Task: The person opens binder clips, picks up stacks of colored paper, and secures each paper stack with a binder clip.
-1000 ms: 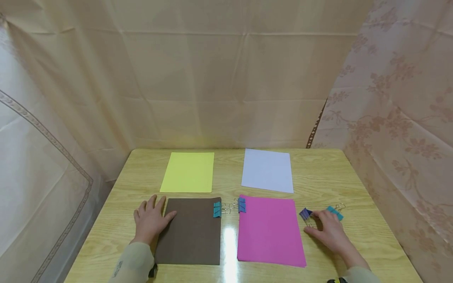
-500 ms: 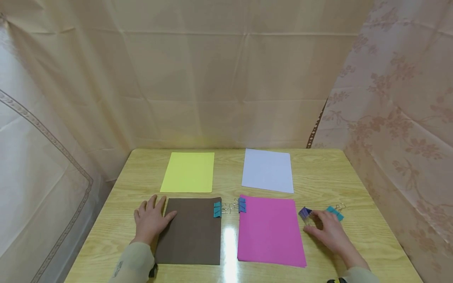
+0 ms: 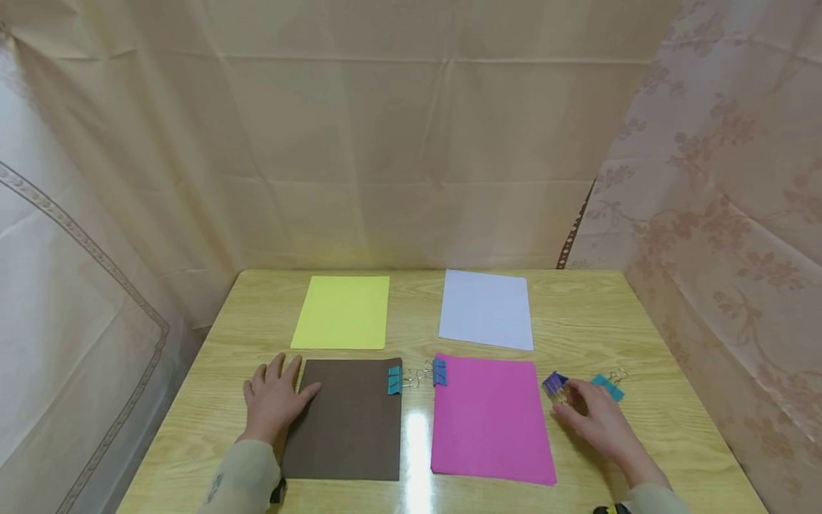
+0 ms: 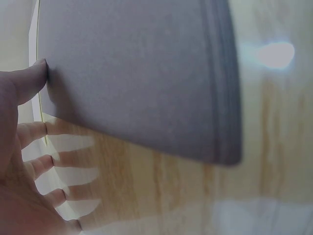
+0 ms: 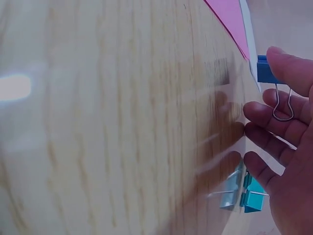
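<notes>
A stack of dark brown paper [image 3: 347, 421] lies at the front left, with a teal binder clip [image 3: 394, 380] on its right edge. My left hand [image 3: 275, 400] rests at its left edge, fingers spread, thumb over the paper. In the left wrist view the thumb [image 4: 30, 81] touches the sheet's edge. Right of the magenta paper stack [image 3: 491, 421], my right hand [image 3: 597, 417] pinches a blue binder clip [image 3: 554, 384] between thumb and forefinger. The right wrist view shows its wire handle [image 5: 278, 110] hanging by the fingers; the thumb covers part of the clip's body.
Another blue binder clip [image 3: 439, 372] grips the magenta stack's left edge. A loose teal binder clip [image 3: 608, 386] lies just beyond my right hand. Yellow paper [image 3: 340, 313] and white paper [image 3: 486, 310] lie at the back of the wooden table [image 3: 257, 314], before a hanging curtain [image 3: 411, 143].
The blue binder clip at my right fingertips has tilted and shifted slightly up. My right hand has barely moved; my left hand and the papers stay put.
</notes>
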{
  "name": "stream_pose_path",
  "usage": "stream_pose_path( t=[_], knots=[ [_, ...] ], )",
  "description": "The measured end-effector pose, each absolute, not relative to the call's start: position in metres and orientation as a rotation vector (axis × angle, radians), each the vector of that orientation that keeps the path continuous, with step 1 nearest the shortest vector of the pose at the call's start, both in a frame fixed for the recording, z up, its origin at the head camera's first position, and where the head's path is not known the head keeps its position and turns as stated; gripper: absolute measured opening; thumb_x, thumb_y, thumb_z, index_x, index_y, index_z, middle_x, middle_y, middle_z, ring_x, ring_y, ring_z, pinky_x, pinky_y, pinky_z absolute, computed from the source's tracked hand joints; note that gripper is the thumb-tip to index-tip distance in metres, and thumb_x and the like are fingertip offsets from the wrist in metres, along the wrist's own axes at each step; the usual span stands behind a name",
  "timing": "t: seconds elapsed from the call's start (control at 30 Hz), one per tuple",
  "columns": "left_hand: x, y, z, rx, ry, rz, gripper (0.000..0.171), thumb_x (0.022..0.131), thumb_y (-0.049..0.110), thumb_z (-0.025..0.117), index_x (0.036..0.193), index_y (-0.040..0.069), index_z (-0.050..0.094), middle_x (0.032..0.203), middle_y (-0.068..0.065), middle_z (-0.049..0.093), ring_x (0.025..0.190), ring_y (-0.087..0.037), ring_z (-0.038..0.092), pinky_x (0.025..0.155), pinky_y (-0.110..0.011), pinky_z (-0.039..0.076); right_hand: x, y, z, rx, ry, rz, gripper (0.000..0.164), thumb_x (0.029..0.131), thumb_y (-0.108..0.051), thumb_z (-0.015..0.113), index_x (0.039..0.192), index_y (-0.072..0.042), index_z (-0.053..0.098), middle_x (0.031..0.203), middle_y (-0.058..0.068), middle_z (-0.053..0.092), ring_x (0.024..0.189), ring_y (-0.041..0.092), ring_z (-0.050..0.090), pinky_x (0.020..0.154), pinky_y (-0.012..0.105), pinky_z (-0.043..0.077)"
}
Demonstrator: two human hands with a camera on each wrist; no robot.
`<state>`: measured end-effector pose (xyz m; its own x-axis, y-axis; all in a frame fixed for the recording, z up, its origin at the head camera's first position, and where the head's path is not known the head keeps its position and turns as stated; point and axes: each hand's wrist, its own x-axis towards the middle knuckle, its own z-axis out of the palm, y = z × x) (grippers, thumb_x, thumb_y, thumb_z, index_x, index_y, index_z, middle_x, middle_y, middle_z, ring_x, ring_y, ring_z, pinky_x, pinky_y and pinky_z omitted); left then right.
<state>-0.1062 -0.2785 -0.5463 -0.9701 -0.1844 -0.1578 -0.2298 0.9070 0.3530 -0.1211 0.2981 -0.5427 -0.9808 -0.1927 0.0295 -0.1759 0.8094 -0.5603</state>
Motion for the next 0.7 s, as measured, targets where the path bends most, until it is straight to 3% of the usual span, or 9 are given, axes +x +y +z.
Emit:
stream_pose_path(
  t=[0.47, 0.7],
  knots=[
    [-0.1061, -0.2764, -0.5431, -0.324, 2.946, 0.571, 0.081, 0.095, 0.054, 0.065, 0.156, 0.008, 0.038, 0.161, -0.028, 0.021, 0.144, -0.060, 0.014, 0.111, -0.079, 0.005, -0.1188, 0.2938, -0.5377, -0.306, 2.967, -0.889, 0.050, 0.097, -0.029, 0.071, 0.128, 0.009, 0.058, 0.108, 0.015, 0.066, 0.102, 0.034, 0.063, 0.090, 0.057, 0.051],
    [-0.1061, -0.2771, -0.5438, -0.322, 2.948, 0.567, 0.082, 0.095, 0.054, 0.064, 0.156, 0.008, 0.038, 0.161, -0.028, 0.021, 0.144, -0.060, 0.015, 0.111, -0.078, 0.006, -0.1199, 0.2914, -0.5381, -0.336, 3.011, -0.867, 0.044, 0.097, -0.026, 0.070, 0.123, 0.008, 0.061, 0.103, 0.013, 0.067, 0.097, 0.030, 0.063, 0.088, 0.054, 0.052]
  ],
)
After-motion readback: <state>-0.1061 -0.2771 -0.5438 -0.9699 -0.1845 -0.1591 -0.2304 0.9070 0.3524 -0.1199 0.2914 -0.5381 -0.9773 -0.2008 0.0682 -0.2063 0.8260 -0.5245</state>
